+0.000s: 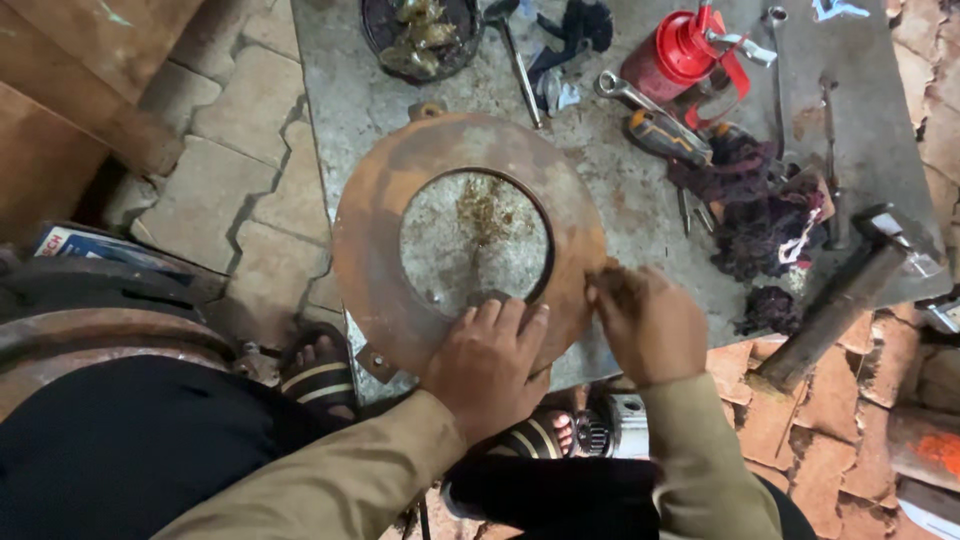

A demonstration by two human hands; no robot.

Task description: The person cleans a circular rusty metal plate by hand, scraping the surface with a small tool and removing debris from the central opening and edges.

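A large rusty metal ring plate (380, 215) with a round hole lies flat on a grey metal sheet (600, 170). My left hand (490, 360) presses flat on the ring's near edge, fingers together. My right hand (645, 320) is at the ring's right near edge, fingers curled and pinched on something small and brown that I cannot make out, possibly a scrap of abrasive paper. Rust dust lies on the sheet inside the ring's hole (480, 225).
On the sheet beyond the ring: a red oil can (680, 55), a screwdriver (665, 135), wrenches (620, 90), dark rags (760, 215), a hammer (840, 295), a dish of parts (420, 35). Paving stones surround it. Sandalled feet (320, 375) sit below the sheet.
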